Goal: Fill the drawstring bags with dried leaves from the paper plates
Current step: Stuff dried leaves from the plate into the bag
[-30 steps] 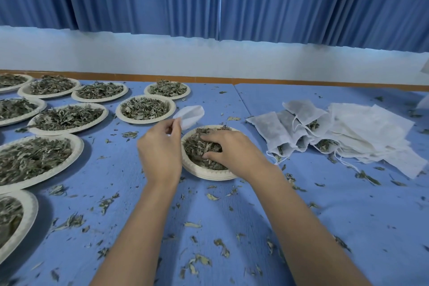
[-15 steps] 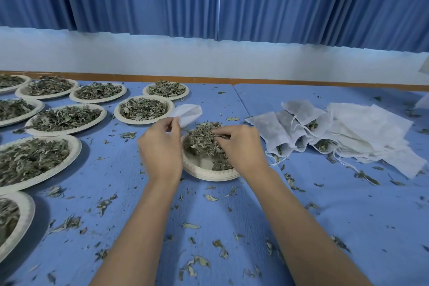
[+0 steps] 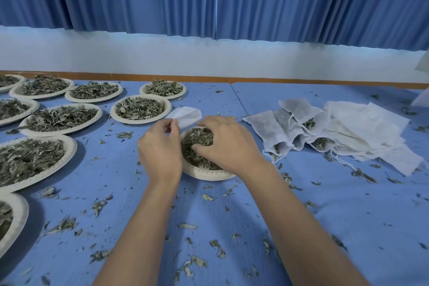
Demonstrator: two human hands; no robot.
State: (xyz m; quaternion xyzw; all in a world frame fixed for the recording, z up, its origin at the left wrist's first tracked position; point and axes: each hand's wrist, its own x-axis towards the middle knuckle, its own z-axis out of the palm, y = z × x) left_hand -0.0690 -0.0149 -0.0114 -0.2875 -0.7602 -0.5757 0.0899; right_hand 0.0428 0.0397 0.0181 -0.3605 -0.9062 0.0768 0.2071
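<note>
- Several full paper plates [image 3: 100, 115] lie at the left.
- The left hand [image 3: 160, 151] pinches a white drawstring bag [image 3: 186, 115] by its edge, above the near plate [image 3: 204, 174]; the mouth may be open, but the hand hides it.
- The right hand [image 3: 228, 144] curls round a clump of dried leaves [image 3: 199, 138] on that plate. Best to lift a modest bunch and spread the mouth over the plate, so spills fall back.
- Filled and empty bags [image 3: 348, 127] lie heaped at the right.
- No brand, label or writing is readable.

Left hand [image 3: 160, 153] pinches white bag [image 3: 185, 115]; right hand [image 3: 228, 144] grips leaves [image 3: 197, 139] in paper plate [image 3: 204, 173].
</note>
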